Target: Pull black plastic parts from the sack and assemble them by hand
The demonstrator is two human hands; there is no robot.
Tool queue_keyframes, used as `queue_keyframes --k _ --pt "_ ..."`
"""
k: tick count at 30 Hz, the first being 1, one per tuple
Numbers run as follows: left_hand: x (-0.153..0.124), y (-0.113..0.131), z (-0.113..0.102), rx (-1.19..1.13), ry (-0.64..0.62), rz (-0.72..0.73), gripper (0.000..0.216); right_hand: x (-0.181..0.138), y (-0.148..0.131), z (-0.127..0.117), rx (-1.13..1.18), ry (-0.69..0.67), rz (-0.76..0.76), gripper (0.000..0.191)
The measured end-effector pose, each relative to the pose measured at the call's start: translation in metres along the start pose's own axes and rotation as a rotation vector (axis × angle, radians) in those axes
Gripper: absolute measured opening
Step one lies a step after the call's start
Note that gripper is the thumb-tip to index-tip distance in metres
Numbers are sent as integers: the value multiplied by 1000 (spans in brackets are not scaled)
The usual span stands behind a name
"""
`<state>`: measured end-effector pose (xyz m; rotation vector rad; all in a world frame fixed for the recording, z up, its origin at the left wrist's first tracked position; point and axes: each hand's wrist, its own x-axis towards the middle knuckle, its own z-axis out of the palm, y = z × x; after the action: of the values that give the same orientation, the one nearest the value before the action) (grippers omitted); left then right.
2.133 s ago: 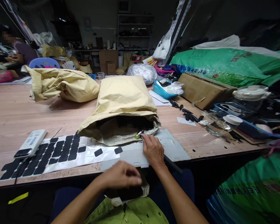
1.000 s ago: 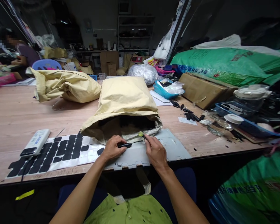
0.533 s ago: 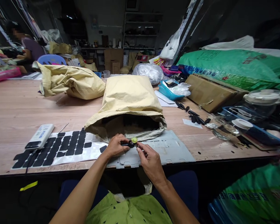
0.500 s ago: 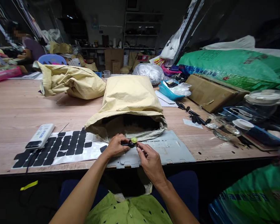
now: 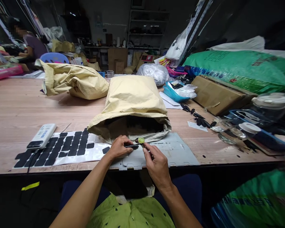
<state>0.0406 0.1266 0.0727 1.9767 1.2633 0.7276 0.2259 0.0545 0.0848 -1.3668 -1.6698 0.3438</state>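
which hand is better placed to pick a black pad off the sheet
Left, probably. The left hand lies beside the pad sheet, though it pinches a black piece. The right hand sits farther right, holding a green-tipped tool.

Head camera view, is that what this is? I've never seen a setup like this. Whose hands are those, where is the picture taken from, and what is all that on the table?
Yes. There is no machine here. A person wears one camera on the head, looking forward and down, so the two bare arms coming in from the bottom are that person's own. The left hand pinches a slim black part. The right hand pinches a thin tool with a yellow-green tip. The two are held close together over a grey metal plate at the edge of the wooden table. Just behind them lies an open paper sack. To the left are a sheet of black pads and a white remote control. The person far back on the left is someone else.
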Motion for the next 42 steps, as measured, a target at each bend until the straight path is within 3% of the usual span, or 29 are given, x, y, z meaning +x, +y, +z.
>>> queue_keyframes --k 6,9,13,17,23,27,30,33,37,39,42 --pt "0 -1 1 -2 12 -6 21 -4 11 0 -35 -83 20 29" --pt "-1 0 0 5 9 -10 20 5 22 -3 -70 -11 14 30" --pt "-2 3 0 61 22 -3 19 25 47 -9 -278 103 15 30" --pt "-2 4 1 114 19 4 17 31 67 -4 -538 104 -10 29" --pt "-4 9 -1 159 -6 41 14 24 67 2 -672 86 -64 29" --pt "-37 35 4 130 -87 212 13 25 66 1 -675 76 -49 27" --pt "-77 51 22 40 -275 274 19 25 67 1 -688 75 -47 28" --pt "-109 37 51 57 -436 122 22 25 68 2 -696 66 -49 29" --pt "-123 -18 85 154 -502 -417 36 24 68 2 -697 69 -48 28" --pt "-124 -36 91 172 -506 -599 44 25 67 2 -694 69 -50 28" --pt "-119 -23 78 172 -519 -538 51 25 65 1 -692 61 -56 29"
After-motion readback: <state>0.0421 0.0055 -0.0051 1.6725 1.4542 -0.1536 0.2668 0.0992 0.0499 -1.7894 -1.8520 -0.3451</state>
